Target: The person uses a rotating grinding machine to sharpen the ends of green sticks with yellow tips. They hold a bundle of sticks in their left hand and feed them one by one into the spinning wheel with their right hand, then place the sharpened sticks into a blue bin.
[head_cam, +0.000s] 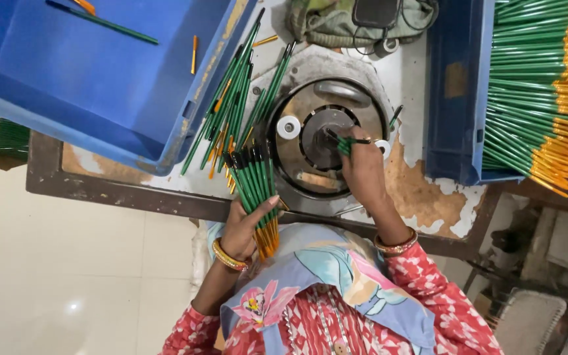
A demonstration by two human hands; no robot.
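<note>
My left hand (250, 222) grips a bunch of green pens (255, 187) with black tips pointing away and orange ends toward me, held at the table's near edge. My right hand (363, 167) pinches a single green pen (345, 144) and holds it at the dark centre of a round metal machine (327, 135) on the table. Both wrists wear bangles.
A loose pile of green and orange pens (235, 105) lies left of the machine. A large blue crate (93, 72) at the left holds a few pens. A second blue crate (458, 92) at the right is packed with green and orange pens (540, 92). A cloth bundle (336, 23) sits behind.
</note>
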